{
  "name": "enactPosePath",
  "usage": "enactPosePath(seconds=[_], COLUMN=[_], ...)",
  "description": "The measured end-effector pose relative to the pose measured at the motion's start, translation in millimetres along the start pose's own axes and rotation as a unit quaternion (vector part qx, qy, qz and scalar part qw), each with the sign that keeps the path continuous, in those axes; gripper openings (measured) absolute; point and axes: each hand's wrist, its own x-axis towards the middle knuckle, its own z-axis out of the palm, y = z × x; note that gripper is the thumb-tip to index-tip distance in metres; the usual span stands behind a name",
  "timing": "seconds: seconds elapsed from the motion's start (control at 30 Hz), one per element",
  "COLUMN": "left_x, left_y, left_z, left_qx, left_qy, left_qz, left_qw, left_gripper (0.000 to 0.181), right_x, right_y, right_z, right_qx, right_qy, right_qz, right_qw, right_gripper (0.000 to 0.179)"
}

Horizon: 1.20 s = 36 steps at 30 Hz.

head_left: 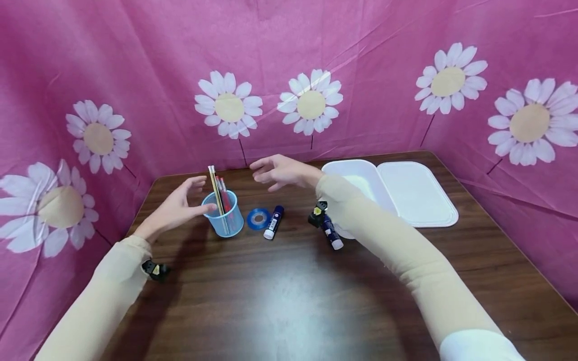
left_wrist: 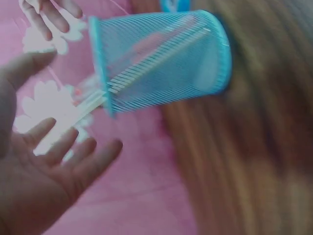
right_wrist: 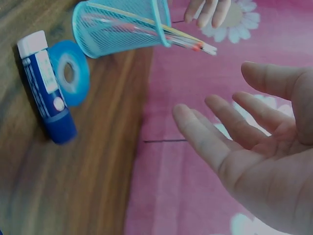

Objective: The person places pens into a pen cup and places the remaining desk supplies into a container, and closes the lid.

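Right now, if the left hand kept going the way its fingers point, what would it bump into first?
Probably the blue mesh pen cup. The left hand is open just beside it, fingertips aimed at its rim; whether they already touch is unclear.

One mesh cup (head_left: pixel 223 216), one tape roll (head_left: pixel 258 218), two glue sticks (head_left: pixel 274 222), one open white box (head_left: pixel 397 190), several pencils (head_left: pixel 217 193).

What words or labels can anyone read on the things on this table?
None can be read.
Glue stick beside the tape roll: its white label carries print, too blurred to read.
Second glue stick: too small to tell.
Mesh pen cup and white container: no text visible.
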Motion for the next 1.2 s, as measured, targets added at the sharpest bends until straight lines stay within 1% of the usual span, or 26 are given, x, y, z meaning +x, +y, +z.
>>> enactPosePath(seconds=[0.07, 0.13, 0.17, 0.23, 0.27, 0.37, 0.43, 0.5, 0.57, 0.63, 0.73, 0.8, 0.9, 1.07, 1.13, 1.2], left_x=[2.0, 3.4, 4.2, 4.8, 5.1, 5.5, 6.5, 7.6, 9.3, 10.7, 13.6, 15.3, 17.8, 21.6, 23.9, 26.2], left_y=[9.5, 21.3, 28.3, 42.1, 48.7, 65.4, 71.1, 75.6, 77.8, 79.6, 79.3, 77.4, 71.6, 60.9, 57.9, 54.9], left_z=[-2.1, -2.1, -1.4, 1.1, 3.2, 9.4, 15.4, 22.6, 32.1, 43.2, 63.1, 76.8, 96.4, 119.5, 125.2, 129.4], left_qx=[0.039, 0.061, 0.063, 0.053, 0.046, 0.014, -0.001, -0.022, -0.046, -0.059, -0.067, -0.066, -0.064, -0.064, -0.065, -0.072], left_qy=[0.033, 0.061, 0.069, 0.074, 0.073, 0.051, 0.033, 0.016, 0.000, -0.014, -0.040, -0.054, -0.076, -0.093, -0.098, -0.102], left_qz=[0.020, 0.035, 0.039, 0.046, 0.049, 0.049, 0.047, 0.046, 0.047, 0.050, 0.060, 0.060, 0.052, 0.031, 0.023, 0.012], left_qw=[0.9985, 0.9956, 0.9948, 0.9947, 0.9951, 0.9974, 0.9983, 0.9986, 0.9979, 0.9969, 0.9952, 0.9945, 0.9937, 0.9931, 0.9927, 0.9920], left_gripper=[0.076, 0.066, 0.063, 0.057, 0.055, 0.052, 0.051, 0.050, 0.049, 0.047, 0.046, 0.046, 0.048, 0.054, 0.056, 0.058], right_x=[-8.6, -18.0, -23.5, -34.9, -41.4, -61.8, -75.5, -88.4, -102.3, -117.3, -143.0, -160.7, -184.4, -207.4, -213.3, -218.2], right_y=[-4, -8, -9, -12, -13, -13, -9, -2, 8, 20, 41, 55, 74, 104, 116, 127], right_z=[-8, -15, -19, -26, -30, -41, -46, -50, -54, -59, -69, -74, -82, -92, -97, -102], right_qx=[-0.021, -0.044, -0.054, -0.070, -0.077, -0.102, -0.121, -0.140, -0.152, -0.178, -0.196, -0.199, -0.182, -0.185, -0.185, -0.181], right_qy=[0.005, 0.013, 0.016, 0.020, 0.023, 0.033, 0.042, 0.058, 0.071, 0.090, 0.113, 0.131, 0.156, 0.195, 0.203, 0.204], right_qz=[-0.011, -0.021, -0.025, -0.038, -0.044, -0.063, -0.077, -0.081, -0.083, -0.084, -0.091, -0.091, -0.086, -0.080, -0.078, -0.073], right_qw=[0.9997, 0.9987, 0.9981, 0.9966, 0.9958, 0.9922, 0.9887, 0.9851, 0.9823, 0.9764, 0.9699, 0.9669, 0.9669, 0.9599, 0.9583, 0.9594], right_gripper=[0.049, 0.049, 0.050, 0.051, 0.052, 0.054, 0.055, 0.055, 0.056, 0.057, 0.058, 0.057, 0.057, 0.059, 0.062, 0.069])
